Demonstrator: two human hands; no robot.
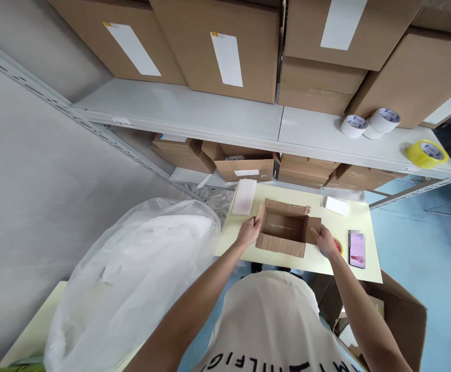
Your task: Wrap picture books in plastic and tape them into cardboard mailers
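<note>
holding the box [281, 245] out in front of me, i have a hand at each end of it. my left hand [250, 231] is gripping the flap on the left side, and my right hand [323, 241] is gripping the flap on the right. the box is over the middle of the bench [349, 217]; whether its base rests on the top or hangs just above, i cannot tell. its flaps are spread outward, so i look straight down into the brown inside.

just beside my right hand, partly hidden by it, is a tape roll [338, 246]. further right lies a phone [357, 250]. a white pad [244, 197] lies at the far left corner, and a white card [337, 205] near the far edge, right of the box. above the bench, the shelf [179, 103] carries cartons [256, 57], white rolls [354, 126] and a yellow roll [426, 154]. to my left bulges a clear bag [132, 279].
</note>
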